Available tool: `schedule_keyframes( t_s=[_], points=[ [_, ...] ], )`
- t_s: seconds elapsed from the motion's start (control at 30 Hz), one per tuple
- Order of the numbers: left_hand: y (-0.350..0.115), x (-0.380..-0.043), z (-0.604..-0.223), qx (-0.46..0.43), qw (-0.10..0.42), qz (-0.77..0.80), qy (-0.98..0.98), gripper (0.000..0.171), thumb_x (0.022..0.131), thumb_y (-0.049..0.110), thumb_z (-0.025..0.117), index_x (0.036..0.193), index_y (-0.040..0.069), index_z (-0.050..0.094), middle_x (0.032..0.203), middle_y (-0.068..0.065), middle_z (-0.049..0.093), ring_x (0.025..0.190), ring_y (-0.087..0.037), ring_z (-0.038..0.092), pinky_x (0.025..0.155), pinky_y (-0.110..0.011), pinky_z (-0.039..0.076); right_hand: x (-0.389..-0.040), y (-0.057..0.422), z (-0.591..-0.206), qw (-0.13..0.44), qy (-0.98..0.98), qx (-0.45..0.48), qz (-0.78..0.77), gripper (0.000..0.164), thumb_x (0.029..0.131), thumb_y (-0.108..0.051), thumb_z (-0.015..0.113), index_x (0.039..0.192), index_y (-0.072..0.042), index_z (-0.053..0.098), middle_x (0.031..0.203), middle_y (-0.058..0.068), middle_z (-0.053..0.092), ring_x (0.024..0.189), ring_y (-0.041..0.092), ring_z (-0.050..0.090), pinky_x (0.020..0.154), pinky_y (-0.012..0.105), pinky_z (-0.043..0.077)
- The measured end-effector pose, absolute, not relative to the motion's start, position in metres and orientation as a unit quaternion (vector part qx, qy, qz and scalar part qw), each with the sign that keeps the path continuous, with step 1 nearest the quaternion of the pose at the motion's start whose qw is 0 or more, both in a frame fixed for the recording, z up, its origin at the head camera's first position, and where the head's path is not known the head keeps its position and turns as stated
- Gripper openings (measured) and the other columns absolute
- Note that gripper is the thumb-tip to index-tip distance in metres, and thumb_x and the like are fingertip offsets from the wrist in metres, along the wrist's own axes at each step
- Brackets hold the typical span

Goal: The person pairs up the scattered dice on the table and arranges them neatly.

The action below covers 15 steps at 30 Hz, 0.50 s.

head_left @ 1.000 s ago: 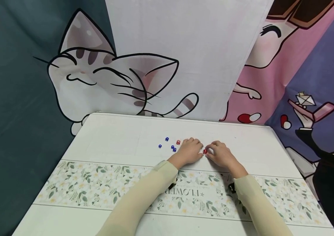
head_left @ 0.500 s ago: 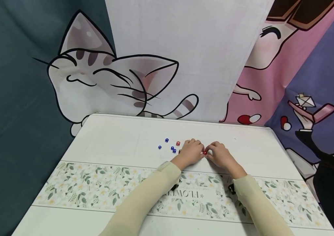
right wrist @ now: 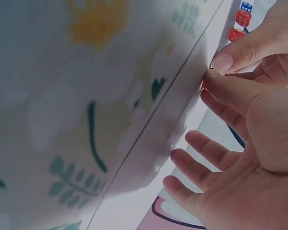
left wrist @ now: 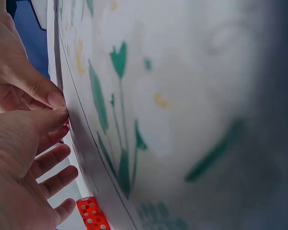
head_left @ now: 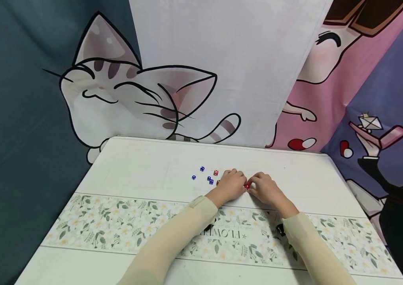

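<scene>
A small red die (head_left: 247, 186) sits between my two hands, low over the white part of the table. My right hand (head_left: 266, 189) pinches it between thumb and index finger. From the other side, my left hand (head_left: 230, 185) has its thumb and index finger on the same die. In the left wrist view, the left hand (left wrist: 19, 153) meets the other thumb tip to tip, its remaining fingers spread loosely. Fingers cover most of the die in both wrist views. Beside the left hand's little finger lie red dice (left wrist: 89, 207).
Left of the left hand lie several blue dice (head_left: 209, 179) and a red die (head_left: 216, 172). Another reddish die (head_left: 218, 182) is partly covered by that hand. A floral strip (head_left: 116, 221) crosses the table. Printed cartoon curtains (head_left: 187, 39) hang behind.
My left hand has shifted slightly right, bringing its thumb and index finger onto the red die. A reddish die behind that hand has come into view. My right hand stays nearly in place.
</scene>
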<state>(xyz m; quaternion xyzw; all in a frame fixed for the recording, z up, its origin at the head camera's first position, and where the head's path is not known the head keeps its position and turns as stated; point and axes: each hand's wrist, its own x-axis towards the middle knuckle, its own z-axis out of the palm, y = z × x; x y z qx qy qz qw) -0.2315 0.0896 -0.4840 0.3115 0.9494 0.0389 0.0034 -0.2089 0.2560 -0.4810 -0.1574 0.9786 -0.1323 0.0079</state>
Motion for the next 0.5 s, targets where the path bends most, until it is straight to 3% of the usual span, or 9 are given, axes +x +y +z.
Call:
schedule_keyframes(
  t_s=[0.5],
  points=[
    [0.079,-0.216,-0.486,0.324,-0.007,0.018,0.946,0.035,0.098,0.046,0.063,0.121,0.022,0.071,0.126,0.007,0.064,0.114,-0.014,0.054,0.105,-0.038,0.041,-0.190,0.246,-0.477,0.005,0.977,-0.175,-0.125,0.014,0.091,-0.019,0.076,0.103,-0.013,0.072,0.120,0.019,0.060,0.108,0.040,0.056,0.086,0.058,0.047]
  ],
)
